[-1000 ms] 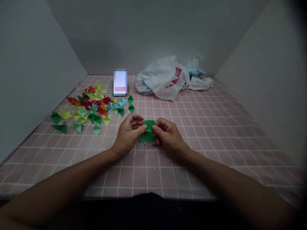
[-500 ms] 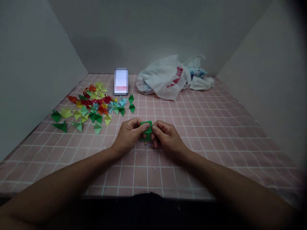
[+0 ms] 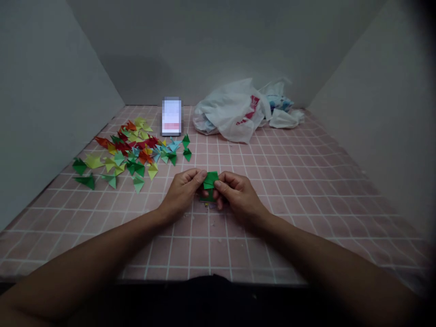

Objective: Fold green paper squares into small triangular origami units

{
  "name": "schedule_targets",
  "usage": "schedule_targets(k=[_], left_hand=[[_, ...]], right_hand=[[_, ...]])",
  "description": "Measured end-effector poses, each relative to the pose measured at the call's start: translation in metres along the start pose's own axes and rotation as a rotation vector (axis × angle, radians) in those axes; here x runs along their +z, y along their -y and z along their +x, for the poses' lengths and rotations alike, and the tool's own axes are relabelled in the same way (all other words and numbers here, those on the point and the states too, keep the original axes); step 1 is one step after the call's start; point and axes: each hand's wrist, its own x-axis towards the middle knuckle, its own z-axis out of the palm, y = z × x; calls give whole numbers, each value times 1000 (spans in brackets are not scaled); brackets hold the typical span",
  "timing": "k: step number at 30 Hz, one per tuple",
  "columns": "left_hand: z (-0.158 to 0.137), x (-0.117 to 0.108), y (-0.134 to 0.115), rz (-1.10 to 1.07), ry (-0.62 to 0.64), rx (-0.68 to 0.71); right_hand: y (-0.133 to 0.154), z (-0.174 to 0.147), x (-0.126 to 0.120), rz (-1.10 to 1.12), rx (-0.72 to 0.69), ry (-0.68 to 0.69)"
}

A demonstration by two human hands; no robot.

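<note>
A small folded piece of green origami paper [image 3: 211, 179] is held up between my two hands near the middle of the table. My left hand [image 3: 185, 190] pinches its left edge, thumb on top. On the opposite side, my right hand [image 3: 238, 194] grips the lower right corner between thumb and forefinger. Below the fingers, darker green paper [image 3: 207, 196] lies partly covered by my hands, with small yellowish and pale bits peeking out under it. To the left spreads a group of folded paper cranes [image 3: 138, 166] in green, yellow, red, orange and light blue.
A lit phone [image 3: 171, 116], its screen blurred, stands at the back left behind the cranes. White plastic bags [image 3: 235, 111] with red print lie along the back wall. A pink checked cloth [image 3: 289, 181] covers the table, and grey walls enclose three sides.
The left thumb has drawn back to the left edge of the green paper, so more of its face shows. The paper has shifted slightly right. The cranes and bags look the same.
</note>
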Motion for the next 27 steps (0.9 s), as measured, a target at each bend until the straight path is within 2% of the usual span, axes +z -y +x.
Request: schedule_targets(k=[8, 12, 19, 27], left_hand=[[0, 2, -1, 52, -38, -24], [-2, 3, -5, 107, -71, 39], [1, -4, -3, 138, -86, 121], [2, -5, -3, 242, 7, 94]], right_hand=[[-1, 0, 1, -18, -42, -20], [0, -1, 1, 2, -37, 19], [-2, 2, -1, 11, -45, -11], [-4, 3, -3, -18, -39, 40]])
